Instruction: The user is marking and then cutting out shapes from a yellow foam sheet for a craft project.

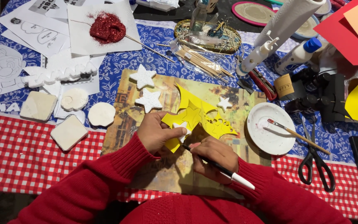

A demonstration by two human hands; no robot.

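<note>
Left of frame: square white foam block and round one on the red-check cloth, well clear of the hands. Centre: left hand curled narrow, pinching a small white star against the yellow foam sheet, which lies on the brown printed mat. Two larger white stars just above. Right hand closed around a black pen, tip touching the star. Right of centre: white plate with paintbrush across it; black scissors beside it.
</note>
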